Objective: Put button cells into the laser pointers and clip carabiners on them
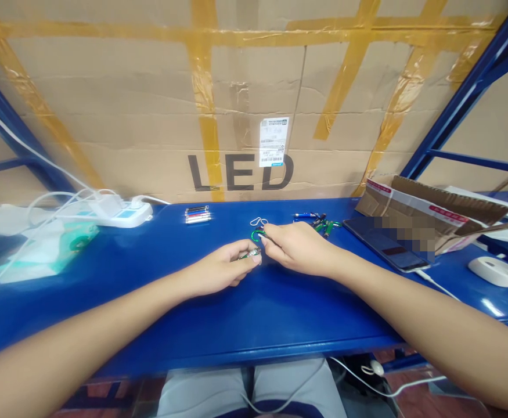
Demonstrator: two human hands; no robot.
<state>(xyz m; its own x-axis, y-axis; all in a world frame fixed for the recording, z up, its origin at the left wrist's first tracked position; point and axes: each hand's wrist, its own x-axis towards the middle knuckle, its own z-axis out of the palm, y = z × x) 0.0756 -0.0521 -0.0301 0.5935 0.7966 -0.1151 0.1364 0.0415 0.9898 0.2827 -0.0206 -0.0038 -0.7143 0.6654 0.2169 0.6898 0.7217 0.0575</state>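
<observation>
Over the middle of the blue table my left hand [223, 268] pinches a small green and silver cylinder [250, 254] between thumb and fingers; its exact kind does not show. Just to the right, my right hand [296, 247] has its fingers closed on a green carabiner clip [254, 235]. A pale looped cord [258, 222] shows beyond these fingertips. The two hands are close together but apart. Behind my right hand lies a loose pile of small blue, green and dark cylinders [323, 225]. Several similar slim cylinders [197, 215] lie side by side at the back left.
On the right are a phone [386, 244] on a cable, an open cardboard box [423, 209] and a white mouse [498, 271]. A power strip [127, 213] with cables and a green-white plastic packet [47, 249] lie left. A large taped carton [149, 104] stands behind.
</observation>
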